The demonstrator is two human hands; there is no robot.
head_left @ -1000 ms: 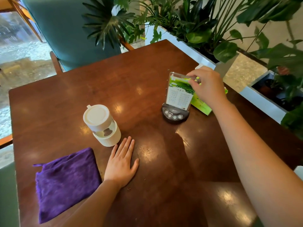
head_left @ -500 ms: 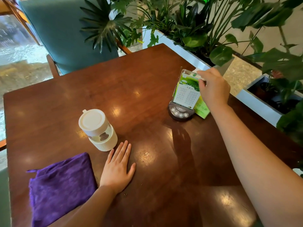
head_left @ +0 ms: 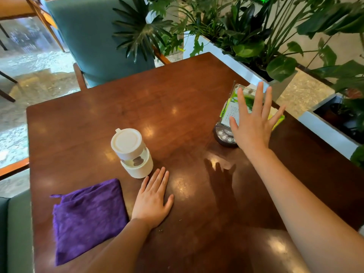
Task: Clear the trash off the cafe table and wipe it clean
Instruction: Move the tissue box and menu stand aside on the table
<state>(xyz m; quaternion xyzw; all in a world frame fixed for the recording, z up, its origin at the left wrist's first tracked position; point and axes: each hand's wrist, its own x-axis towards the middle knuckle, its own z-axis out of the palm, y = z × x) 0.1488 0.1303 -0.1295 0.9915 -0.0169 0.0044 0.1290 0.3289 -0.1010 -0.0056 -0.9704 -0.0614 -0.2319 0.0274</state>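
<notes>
Head view: the dark wooden counter (head_left: 177,99) carries a cream lidded cup (head_left: 132,152) near its middle. The purple cloth (head_left: 88,219) lies folded flat, nearer the person than the cup and to its left. The left hand (head_left: 152,201) rests palm-down on the wood just beside the cup's base, its grip wide, holding nothing. Right of the cup, well apart, the right hand (head_left: 252,125) is raised with fingers spread wide, in front of a clear menu stand (head_left: 231,115) on a dark button base
</notes>
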